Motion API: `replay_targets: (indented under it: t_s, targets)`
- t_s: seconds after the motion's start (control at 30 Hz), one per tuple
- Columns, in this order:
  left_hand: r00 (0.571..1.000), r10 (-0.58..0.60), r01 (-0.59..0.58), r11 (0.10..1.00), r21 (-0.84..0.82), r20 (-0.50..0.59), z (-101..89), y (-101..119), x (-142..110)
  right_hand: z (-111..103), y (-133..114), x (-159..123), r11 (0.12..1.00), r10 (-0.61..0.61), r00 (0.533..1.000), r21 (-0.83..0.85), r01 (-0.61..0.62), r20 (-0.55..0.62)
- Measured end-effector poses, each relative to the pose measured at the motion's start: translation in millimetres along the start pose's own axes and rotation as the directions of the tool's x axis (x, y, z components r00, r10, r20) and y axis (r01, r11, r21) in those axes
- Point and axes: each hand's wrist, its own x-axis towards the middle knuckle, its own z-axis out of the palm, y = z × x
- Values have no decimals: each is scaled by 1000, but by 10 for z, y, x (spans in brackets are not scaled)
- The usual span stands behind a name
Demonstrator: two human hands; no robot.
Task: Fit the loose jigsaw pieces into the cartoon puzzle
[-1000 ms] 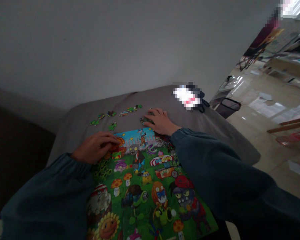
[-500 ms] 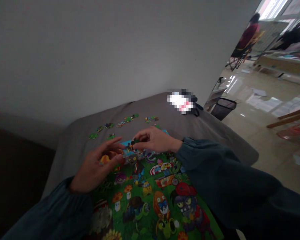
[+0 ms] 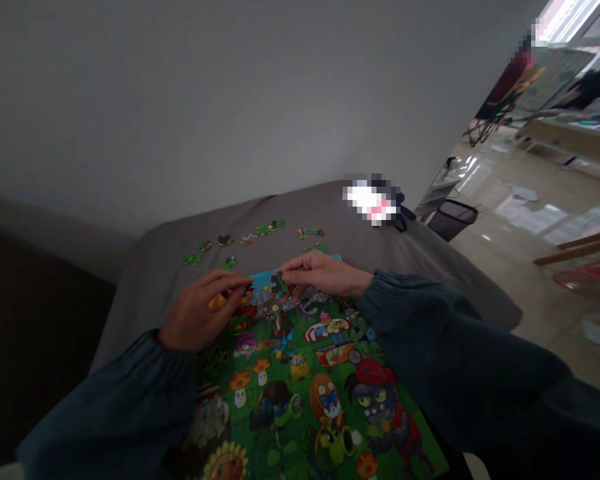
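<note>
A colourful cartoon jigsaw puzzle (image 3: pixel 300 363), mostly assembled on a green background, lies in front of me. My right hand (image 3: pixel 325 272) is closed in a pinch over its far edge. Between those fingers is a dark green puzzle piece (image 3: pixel 279 285), held upright or tilted above the blue strip. My left hand (image 3: pixel 197 312) rests over the far left corner of the puzzle, thumb and fingertips brought together. Something small and dark shows at those fingertips, too dim to name. The hand covers part of the puzzle's left edge.
Several loose puzzle pieces (image 3: pixel 225 240) lie in a row beyond the puzzle on the grey cloth (image 3: pixel 145 267). A blurred white and red item (image 3: pixel 373 201) sits at the far right, by the wall (image 3: pixel 220 107). A dark bin (image 3: pixel 453 219) stands on the floor.
The left hand's spread fingers have come together near the puzzle's far edge. The right hand's piece has turned and shows more plainly. The view has shifted slightly.
</note>
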Motion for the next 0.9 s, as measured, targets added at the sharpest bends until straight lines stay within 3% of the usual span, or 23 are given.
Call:
replay_targets:
  t_s: [0.2,0.4,0.5,0.63,0.83,0.9]
  targets:
    - [999,7,-6,1000,21,-36,-42,-49,7,-58,-66,-43,997,1,999,-75,-5,-53]
    - [998,-41,44,997,69,-43,-43,-127,12,-176,-103,-140,957,-31,999,-289,32,7]
    - [997,-45,50,995,81,-57,-28,-162,4,-101,-87,-204,918,-23,996,-393,55,84]
    - [999,-46,45,995,84,5,-20,-170,-7,84,-84,-276,872,40,986,-487,45,162]
    - [998,-69,68,996,57,13,-4,-167,-9,106,-94,-270,649,-164,966,-715,260,202]
    - [997,-69,68,997,48,21,0,-173,-8,81,-85,-266,658,-179,963,-703,270,203]
